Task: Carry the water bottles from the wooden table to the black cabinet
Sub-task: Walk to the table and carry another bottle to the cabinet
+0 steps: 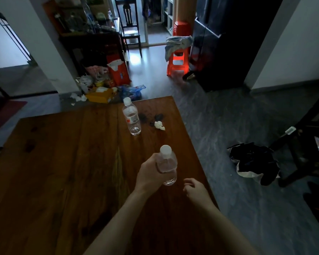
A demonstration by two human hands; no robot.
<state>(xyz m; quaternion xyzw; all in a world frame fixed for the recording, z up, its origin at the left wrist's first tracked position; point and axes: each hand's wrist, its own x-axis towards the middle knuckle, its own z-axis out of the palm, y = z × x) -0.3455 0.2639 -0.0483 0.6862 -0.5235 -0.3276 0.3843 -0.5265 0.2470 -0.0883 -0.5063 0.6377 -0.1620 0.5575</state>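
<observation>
My left hand (149, 173) is wrapped around a clear water bottle (167, 165) with a white cap, held upright near the right edge of the wooden table (63, 162). Just to the right of that bottle my right hand (194, 189) hovers with loosely curled fingers, holding nothing. A second clear bottle (131, 117) with a white cap and a red-and-white label stands upright farther back on the table. The black cabinet (226, 43) stands tall across the room at the upper right.
A crumpled tissue (159, 125) and dark scraps lie beside the far bottle. On the grey floor are a black-and-white bag (254, 162), an orange stool (178, 61) draped with cloth in front of the cabinet, and clutter of boxes and bags (107, 83) beyond the table.
</observation>
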